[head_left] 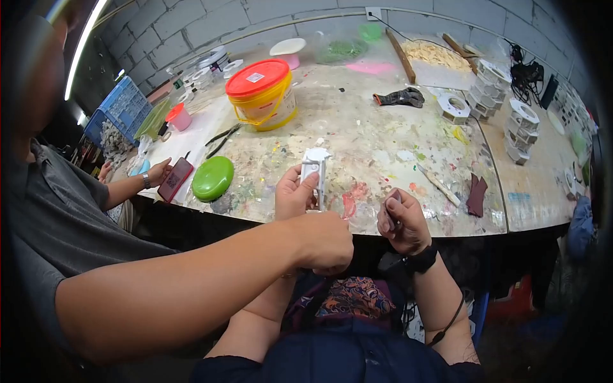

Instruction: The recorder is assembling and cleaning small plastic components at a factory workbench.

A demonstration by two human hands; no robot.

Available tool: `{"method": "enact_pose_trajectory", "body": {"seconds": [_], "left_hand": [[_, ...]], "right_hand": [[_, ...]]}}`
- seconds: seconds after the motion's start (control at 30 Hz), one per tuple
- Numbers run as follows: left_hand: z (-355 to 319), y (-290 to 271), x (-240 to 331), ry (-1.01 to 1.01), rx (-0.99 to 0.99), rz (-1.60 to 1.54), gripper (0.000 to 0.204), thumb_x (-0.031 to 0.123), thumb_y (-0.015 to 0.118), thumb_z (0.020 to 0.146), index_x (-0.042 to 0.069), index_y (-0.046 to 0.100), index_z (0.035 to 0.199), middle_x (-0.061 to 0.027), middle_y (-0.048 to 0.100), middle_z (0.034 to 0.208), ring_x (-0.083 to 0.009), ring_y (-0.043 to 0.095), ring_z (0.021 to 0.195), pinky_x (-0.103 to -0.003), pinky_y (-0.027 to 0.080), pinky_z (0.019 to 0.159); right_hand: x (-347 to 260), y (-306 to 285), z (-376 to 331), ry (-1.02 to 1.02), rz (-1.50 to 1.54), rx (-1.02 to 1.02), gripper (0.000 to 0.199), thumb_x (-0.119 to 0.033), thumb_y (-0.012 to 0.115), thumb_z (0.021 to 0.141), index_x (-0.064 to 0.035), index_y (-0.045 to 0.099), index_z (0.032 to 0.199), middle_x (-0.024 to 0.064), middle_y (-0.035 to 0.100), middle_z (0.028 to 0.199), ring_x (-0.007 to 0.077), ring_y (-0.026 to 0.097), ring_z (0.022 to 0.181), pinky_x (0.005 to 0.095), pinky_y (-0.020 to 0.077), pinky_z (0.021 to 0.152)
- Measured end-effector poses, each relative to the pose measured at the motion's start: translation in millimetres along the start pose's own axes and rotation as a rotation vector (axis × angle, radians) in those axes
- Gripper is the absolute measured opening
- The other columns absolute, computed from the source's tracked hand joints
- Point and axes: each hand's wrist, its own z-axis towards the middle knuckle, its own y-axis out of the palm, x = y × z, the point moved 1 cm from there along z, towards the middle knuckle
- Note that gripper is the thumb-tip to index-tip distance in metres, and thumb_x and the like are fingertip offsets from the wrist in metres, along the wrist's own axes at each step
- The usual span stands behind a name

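White part (313, 165) in left hand (294, 193), off bench (361, 150), fingers pinching it roughly upright; right hand (410, 222) at 4 o'clock from part, fingers closed on thin dark piece (396, 194), not touching part. Work seems midway, part not set down; remainder cannot be told. Part smooth, narrow, plastic-looking; bench paint-flecked; yellow-red bucket (263, 97) glossy, round, at 11 o'clock; co-worker's hand (324, 240) curled, contents hidden

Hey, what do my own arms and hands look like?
Your left hand and right hand are gloveless. The right wears a black wristband, and a thin dark cord crosses the right forearm. Your short sleeves are navy; the left forearm is partly hidden.
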Motion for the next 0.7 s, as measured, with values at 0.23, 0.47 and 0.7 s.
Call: {"method": "enact_pose_trajectory", "body": {"seconds": [0.23, 0.47, 0.7], "left_hand": [[6, -10, 2, 0.132, 0.074, 0.020, 0.020, 0.011, 0.061, 0.092, 0.001, 0.056, 0.109, 0.0010, 0.064, 0.073, 0.0005, 0.046, 0.047, -0.017, 0.034, 0.040], [13, -22, 1, 0.131, 0.130, 0.037, 0.018, 0.009, 0.058, 0.093, 0.002, 0.054, 0.109, -0.0005, 0.062, 0.074, -0.0003, 0.045, 0.046, -0.017, 0.032, 0.038], [22, -25, -9, 0.137, 0.172, -0.056, 0.022, 0.009, 0.060, 0.092, -0.002, 0.055, 0.111, -0.0019, 0.065, 0.074, -0.0017, 0.051, 0.049, -0.018, 0.037, 0.041]], "right_hand": [[6, 2, 3, 0.021, -0.008, 0.046, 0.018, -0.021, 0.059, 0.093, -0.0078, 0.050, 0.085, 0.0039, 0.051, 0.056, 0.0109, 0.043, 0.043, 0.0228, 0.0324, 0.040], [13, -8, 4, 0.038, -0.021, 0.120, 0.018, -0.020, 0.061, 0.092, -0.0083, 0.050, 0.085, 0.0017, 0.050, 0.058, 0.0095, 0.045, 0.045, 0.0211, 0.0336, 0.041], [16, -15, 4, 0.051, -0.038, 0.180, 0.018, -0.019, 0.064, 0.091, -0.0089, 0.052, 0.082, -0.0005, 0.051, 0.061, 0.0080, 0.047, 0.047, 0.0210, 0.0348, 0.041]]}}
